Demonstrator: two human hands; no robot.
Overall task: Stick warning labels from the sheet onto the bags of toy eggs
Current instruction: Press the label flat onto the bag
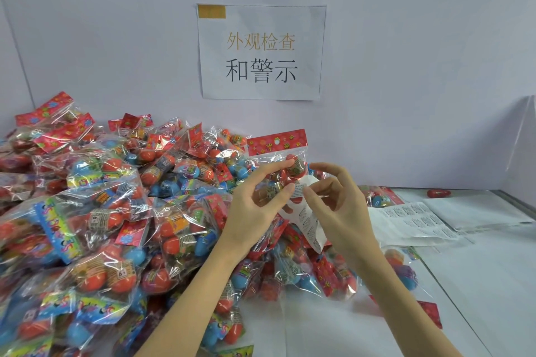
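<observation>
**Clear bag held up, a label coming off the strip**

Clear plastic, red card header: the bag of toy eggs (282, 165) is raised in front of the wall, above the near edge of the pile. The left hand (255, 200) holds it from the left side, forefinger stretched along the front, thumb pressing at the lower part. At that same spot sits a small white warning label (298, 191), pinched between the left thumb tip and the right hand (336, 206), whose thumb and forefinger close on it while the other fingers fan out loosely. The label strip (307, 226) hangs down from there between the hands. Whether the label is already stuck to the bag or still on its backing, I cannot tell.

Progress looks early. The pile of bags (110, 206) fills the left of the table and none shows a fresh white label that I can make out, so most appear left to do. A few bags (403, 266) lie apart on the right, possibly finished. Each bag holds orange and blue eggs. More label sheets (417, 223) lie flat on the table (478, 284) beyond the right hand. A printed sign (261, 52) hangs on the wall.
</observation>
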